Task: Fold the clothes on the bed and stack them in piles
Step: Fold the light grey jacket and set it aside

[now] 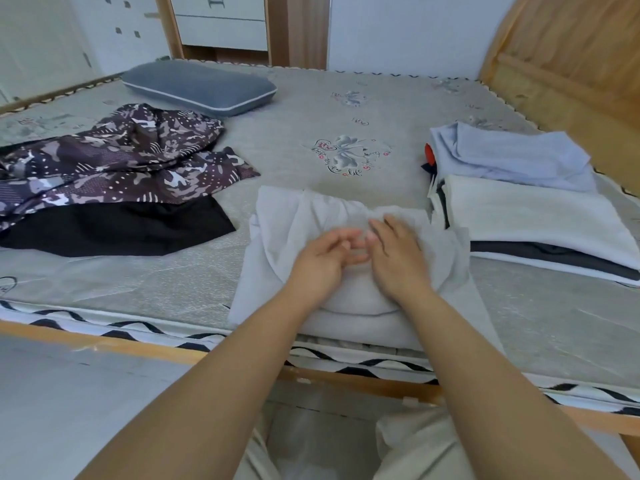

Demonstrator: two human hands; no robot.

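2 hands on a grey garment at the near edge of the bed [346, 109].

From the left: a patterned garment [114, 157] on a black one [117, 226], then the grey garment [311, 216] with the left hand [322, 261] and right hand [394, 254] resting on it, fingers loose, gripping nothing, then a folded pile [533, 209].

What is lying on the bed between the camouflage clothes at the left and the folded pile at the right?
In the head view, the grey garment lies there, with both hands on it.
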